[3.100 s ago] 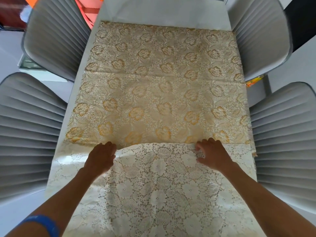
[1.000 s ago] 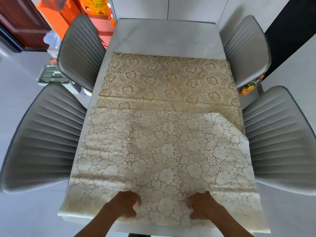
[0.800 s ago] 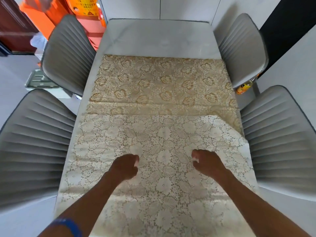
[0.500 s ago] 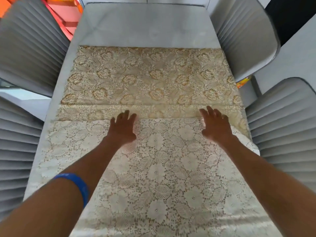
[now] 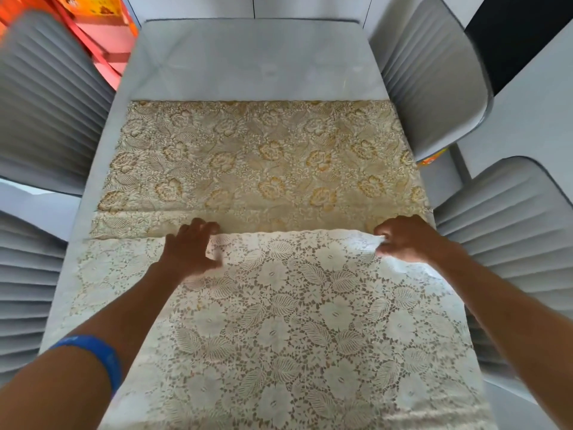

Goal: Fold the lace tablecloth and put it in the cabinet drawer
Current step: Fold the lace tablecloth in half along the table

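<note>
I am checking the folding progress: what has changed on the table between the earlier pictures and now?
The left hand and right hand, flat on the cloth half a second ago, now pinch the far edge of the folded pale layer of the lace tablecloth; the right corner is bunched and lifted. The golden far part, the table and the chairs stayed as they were.

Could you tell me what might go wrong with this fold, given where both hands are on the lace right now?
1. The left hand sits well inboard on the lace tablecloth, so the flap's left corner is unheld and may sag or trail, skewing the fold.
2. The right hand bunches the lace at the corner; a hard pull could wrinkle the openwork or snag it.
3. The cloth's right edge lies at the table edge beside a chair and could slip off.
</note>
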Motion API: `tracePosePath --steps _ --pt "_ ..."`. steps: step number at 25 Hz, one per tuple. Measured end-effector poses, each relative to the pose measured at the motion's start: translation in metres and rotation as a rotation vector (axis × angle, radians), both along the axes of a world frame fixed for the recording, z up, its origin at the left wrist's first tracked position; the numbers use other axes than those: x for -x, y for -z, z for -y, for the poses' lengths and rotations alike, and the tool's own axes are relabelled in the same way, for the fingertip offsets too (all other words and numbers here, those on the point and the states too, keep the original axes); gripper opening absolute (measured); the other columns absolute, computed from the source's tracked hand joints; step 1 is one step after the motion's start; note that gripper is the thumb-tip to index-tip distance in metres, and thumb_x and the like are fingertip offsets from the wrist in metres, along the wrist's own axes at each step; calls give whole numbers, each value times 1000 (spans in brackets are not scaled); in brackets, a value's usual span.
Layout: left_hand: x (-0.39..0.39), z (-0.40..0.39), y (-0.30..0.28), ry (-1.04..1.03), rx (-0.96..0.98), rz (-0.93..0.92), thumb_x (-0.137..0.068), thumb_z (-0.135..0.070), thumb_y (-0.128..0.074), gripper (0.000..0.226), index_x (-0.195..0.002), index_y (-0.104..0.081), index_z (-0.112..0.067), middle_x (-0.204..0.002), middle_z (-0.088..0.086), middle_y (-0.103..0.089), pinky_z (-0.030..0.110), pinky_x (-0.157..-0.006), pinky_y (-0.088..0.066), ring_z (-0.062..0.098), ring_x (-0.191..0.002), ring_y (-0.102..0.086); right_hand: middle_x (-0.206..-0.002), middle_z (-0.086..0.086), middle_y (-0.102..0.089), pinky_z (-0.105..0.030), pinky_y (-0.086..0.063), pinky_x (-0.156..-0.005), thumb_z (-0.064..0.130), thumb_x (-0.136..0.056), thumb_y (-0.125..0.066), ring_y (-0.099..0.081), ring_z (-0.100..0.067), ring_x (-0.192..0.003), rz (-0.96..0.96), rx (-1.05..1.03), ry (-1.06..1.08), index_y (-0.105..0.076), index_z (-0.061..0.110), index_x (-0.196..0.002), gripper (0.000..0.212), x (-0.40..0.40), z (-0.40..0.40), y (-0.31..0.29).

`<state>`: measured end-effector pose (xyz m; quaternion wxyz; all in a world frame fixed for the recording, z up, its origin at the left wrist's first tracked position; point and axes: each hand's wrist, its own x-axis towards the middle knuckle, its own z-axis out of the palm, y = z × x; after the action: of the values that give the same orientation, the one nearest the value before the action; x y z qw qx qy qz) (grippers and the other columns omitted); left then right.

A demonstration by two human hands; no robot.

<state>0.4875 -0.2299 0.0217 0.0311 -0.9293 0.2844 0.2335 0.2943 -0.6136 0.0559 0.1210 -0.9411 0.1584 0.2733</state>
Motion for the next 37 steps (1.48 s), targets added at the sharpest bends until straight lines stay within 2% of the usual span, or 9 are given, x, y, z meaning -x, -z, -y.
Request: tracePosePath --steps 3,7,10,13,18,23,26,31,37 --pt "-15 -12 -8 -48 -48 8 -82 -29 -64 28 -109 -55 -32 -104 -5 -68 38 -89 -38 21 -99 -63 -95 8 -70 -39 -36 -95 35 -92 -57 -63 -16 -92 15 137 -30 -58 31 -84 9 -3 -2 2" --pt "-38 -5 -34 21 -158 57 -83 -24 -61 8 -80 -57 -30 -86 -10 -61 38 -85 -32 18 -93 -59 -67 9 -50 -40 -31 -86 25 -95 -49 -47 -12 -67 12 239 -23 -39 25 -64 33 -23 -7 -8" --pt "-86 26 -64 -13 -22 351 -83 -17 -57 18 -100 -64 -20 -107 2 -64 45 -92 -34 25 -101 -55 -102 -8 -64 -48 -29 -102 19 -92 -51 -56 -28 -102 240 352 108 -59 18 -93 8 -69 11 -34" --pt "-94 51 -84 -168 154 477 -85 -25 -58 53 -135 -41 -15 -135 14 -46 56 -102 -33 38 -123 -44 -155 -13 -27 -63 -12 -113 31 -89 -59 -21 -37 -144 371 425 226 -25 14 -147 69 -98 11 -53" --pt "48 13 -39 -175 222 168 -91 -33 -51 53 -141 -38 -18 -145 9 -43 42 -102 -40 28 -125 -45 -163 -5 -13 -57 -14 -119 24 -89 -58 -13 -30 -149 346 221 70 -17 22 -151 75 -30 -97 -17" --pt "162 -73 2 -36 107 -116 -94 -47 -45 71 -154 -13 -28 -163 3 5 45 -117 -26 22 -150 -1 -163 -2 -14 -51 -26 -116 36 -92 -49 -22 -27 -147 212 11 115 -24 24 -149 63 81 -204 28" --pt "179 -109 -4 2 195 -195 -86 -47 -59 68 -146 -34 -27 -161 0 -13 43 -114 -32 19 -147 -14 -153 -7 -39 -48 -43 -104 31 -82 -62 -44 -29 -135 248 -40 22 -47 19 -139 60 124 -255 24" --pt "217 -167 -13 354 52 -252 -67 -53 -72 69 -126 -54 -24 -139 1 -45 38 -110 -35 23 -126 -46 -122 -6 -64 -44 -54 -83 28 -55 -76 -64 -31 -108 224 -19 -99 -66 17 -112 59 192 -298 17" --pt "239 -182 -4 414 199 40 -43 -14 -88 32 -65 -65 -18 -60 -4 -61 20 -57 -53 17 -53 -61 -79 -15 -67 -45 -54 -62 13 -42 -84 -64 -35 -69 153 333 -120 -71 6 -83 45 213 -306 17"
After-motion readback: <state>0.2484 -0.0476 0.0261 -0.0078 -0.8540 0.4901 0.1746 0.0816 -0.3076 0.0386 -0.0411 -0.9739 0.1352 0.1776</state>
